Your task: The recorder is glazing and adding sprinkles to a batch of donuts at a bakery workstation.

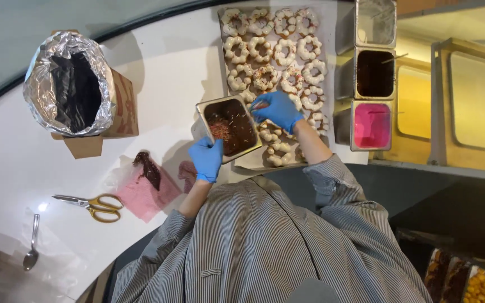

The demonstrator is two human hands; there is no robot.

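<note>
Currently the left hand (pixel 206 158) grips the steel topping pan (pixel 229 128) just left of the glazed ring donuts (pixel 273 62), while the right hand (pixel 277 109), fingers pinched, apparently holding sprinkles, hovers between them.

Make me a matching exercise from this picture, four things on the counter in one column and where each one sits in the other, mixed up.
Things:
1. scissors
2. spoon
3. foil-lined box
4. pink tub

Places:
A. right of the tray of doughnuts, nearest of three tubs
B. far left of the counter, beyond the scissors
C. bottom-left corner of the counter
D. beside the pink cloth, left of it

Pairs: 1-D, 2-C, 3-B, 4-A
</note>
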